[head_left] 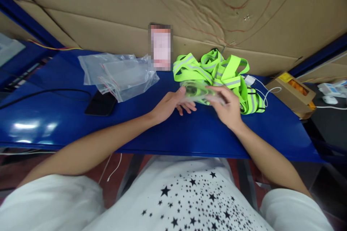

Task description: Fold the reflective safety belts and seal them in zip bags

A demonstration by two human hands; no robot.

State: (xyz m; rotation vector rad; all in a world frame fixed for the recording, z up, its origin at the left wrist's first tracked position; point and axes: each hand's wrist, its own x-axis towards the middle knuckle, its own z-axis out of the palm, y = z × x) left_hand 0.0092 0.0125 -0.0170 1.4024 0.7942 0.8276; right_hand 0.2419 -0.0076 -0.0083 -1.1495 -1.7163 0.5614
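A clear plastic bag (193,95) is stretched between my two hands above the blue table, smeared by motion. My left hand (171,105) pinches its left side with the thumb on top, the other fingers partly spread underneath. At the bag's right side, my right hand (227,106) grips it with bent fingers. Bright green shows through the plastic; I cannot tell whether that is inside the bag or behind it. Just beyond my hands lies a heap of neon green reflective straps (211,66) with grey stripes.
Several clear zip bags (121,75) lie on the blue table (179,137) to the left, beside a dark phone-like slab (101,103). A blurred-out screen (161,47) leans against the cardboard wall (108,3). Rightward are a white cable (267,92) and a cardboard box (292,92).
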